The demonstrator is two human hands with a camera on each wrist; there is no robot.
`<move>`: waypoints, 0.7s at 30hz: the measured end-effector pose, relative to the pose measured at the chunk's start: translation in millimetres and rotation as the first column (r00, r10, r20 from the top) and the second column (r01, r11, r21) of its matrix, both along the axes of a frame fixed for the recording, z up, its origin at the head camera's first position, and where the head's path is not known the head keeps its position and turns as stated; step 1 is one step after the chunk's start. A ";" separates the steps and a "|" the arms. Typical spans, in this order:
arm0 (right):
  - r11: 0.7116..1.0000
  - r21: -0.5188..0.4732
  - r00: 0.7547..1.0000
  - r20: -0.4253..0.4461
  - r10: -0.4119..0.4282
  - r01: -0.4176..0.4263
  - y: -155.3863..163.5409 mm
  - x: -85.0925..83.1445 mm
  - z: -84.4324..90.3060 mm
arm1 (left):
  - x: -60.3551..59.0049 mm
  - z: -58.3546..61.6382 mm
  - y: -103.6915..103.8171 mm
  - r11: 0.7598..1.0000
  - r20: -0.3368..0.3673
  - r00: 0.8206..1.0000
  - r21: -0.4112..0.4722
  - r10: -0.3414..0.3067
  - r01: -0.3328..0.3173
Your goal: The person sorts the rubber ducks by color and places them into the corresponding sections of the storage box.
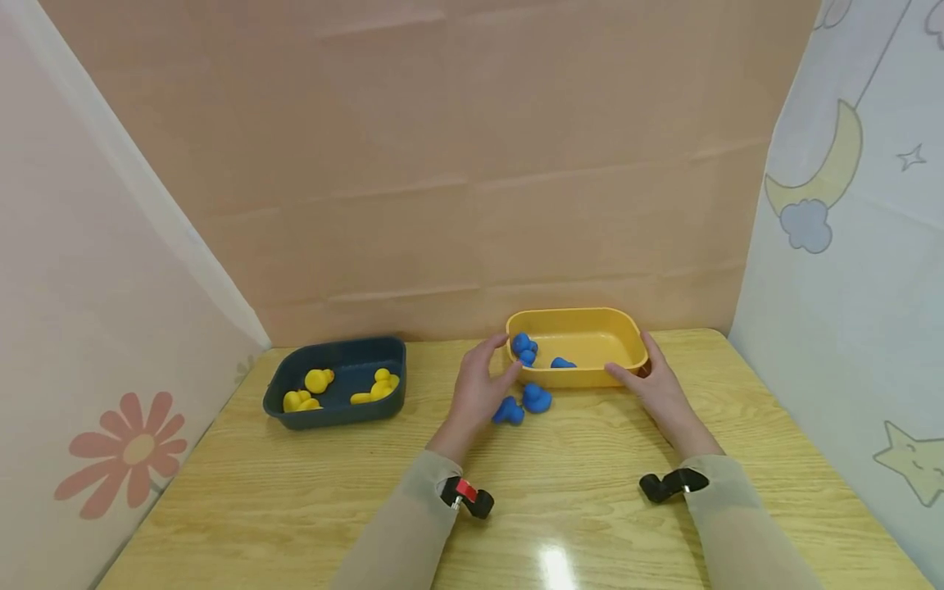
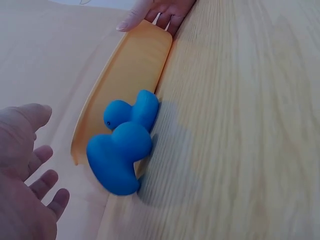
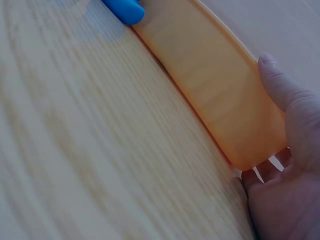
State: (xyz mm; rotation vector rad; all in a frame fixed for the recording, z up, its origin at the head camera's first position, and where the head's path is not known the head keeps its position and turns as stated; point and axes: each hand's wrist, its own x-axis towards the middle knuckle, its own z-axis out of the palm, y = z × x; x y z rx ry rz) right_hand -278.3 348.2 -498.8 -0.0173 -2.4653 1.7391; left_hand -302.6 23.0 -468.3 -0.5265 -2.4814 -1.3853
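Observation:
A yellow plastic bin (image 1: 571, 378) stands at the back of the table, with blue rubber ducks (image 1: 524, 348) inside near its left end. Its right end is held by my right hand (image 1: 660, 392), thumb at the near rim and fingers bent around the end wall, as the right wrist view shows. My left hand (image 1: 474, 392) is beside the bin's left end, fingers spread and relaxed; the left wrist view shows a gap between it and the bin. Two blue ducks, one (image 1: 537, 398) nearer the bin and another (image 1: 509, 410) by my left hand, lie on the wood in front.
A dark blue bin (image 1: 347, 419) with several yellow rubber ducks (image 1: 319, 379) stands at the table's back left. Paper-like sheeting (image 1: 472, 164) rises behind the table, and printed panels stand at both sides. Each wrist wears a black camera mount (image 1: 466, 494).

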 end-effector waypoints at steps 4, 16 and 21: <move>1.000 0.008 1.000 -0.001 0.000 0.000 0.8 -0.5 -0.1 | 5.6 0.7 -11.8 0.998 0.027 0.998 -0.020 -0.052 0.052; 1.000 0.018 1.000 0.015 -0.009 0.008 3.0 -3.1 -1.9 | 10.6 -6.6 -37.5 0.963 0.055 0.963 -0.042 -0.264 0.266; 1.000 0.006 1.000 0.011 0.000 -0.001 2.6 -3.5 -1.6 | 10.6 -13.1 -43.2 0.940 0.132 0.935 -0.041 -0.330 0.338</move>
